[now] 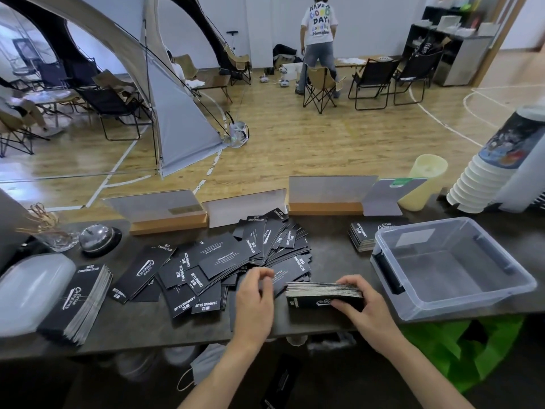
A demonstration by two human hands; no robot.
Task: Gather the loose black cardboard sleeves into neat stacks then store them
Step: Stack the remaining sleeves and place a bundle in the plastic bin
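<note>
Far left on the table (141, 326), a neat stack (78, 302) of black sleeves. Mid-table, a loose pile (218, 261). Over its near edge, left hand (255, 299), fingers curled, grip too blurred to tell. Just right, right hand (358, 305), fingers clamped round a gathered stack (321, 293) standing on edge. Behind, a small stack (361, 236) touching a clear bin (442, 302).

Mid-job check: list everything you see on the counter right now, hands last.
loose sleeves: many, black, scattered pile mid-counter
held stack: one, black, front edge, right of the pile
left stack: one, black, beside the lid
rear stack: one, black, behind the bin's left corner
bin: one, clear, right side
lid: one, translucent white, far left
bell: one, silver on black base, back left
paper cups: one nested stack, white, far right
left hand: over the pile's near edge, fingers curled, grasp unclear
right hand: grips the held stack
</note>
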